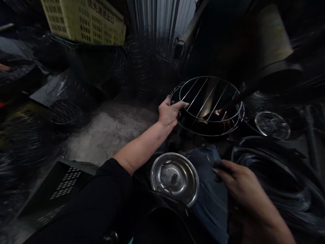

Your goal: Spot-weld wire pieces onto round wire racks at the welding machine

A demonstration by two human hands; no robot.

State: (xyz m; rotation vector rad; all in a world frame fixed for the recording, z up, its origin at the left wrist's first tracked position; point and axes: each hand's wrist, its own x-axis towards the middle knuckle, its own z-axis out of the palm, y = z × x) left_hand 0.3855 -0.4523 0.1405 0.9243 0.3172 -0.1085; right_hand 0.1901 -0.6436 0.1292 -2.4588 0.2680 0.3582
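A grey, dusty-looking floor (106, 132) shows bare left of the frame's centre. A green perforated crate (45, 196) stands on it at lower left; what bears the dark coil (302, 196) at lower right is hidden.

This looks like a workshop where people make things out of wire. It is dark, and the bare gray floor (109, 132) looks dusty. Big loops of wire or tube (297, 203) lie on the right. A round wire rack (198, 93) is there, and a shiny bowl (191, 174) has little bent bits (165, 173) in it. There is a yellow crate (83, 23), a green crate (66, 183) and a wavy metal wall (157, 17). The heaps on the left are too blurry to name.
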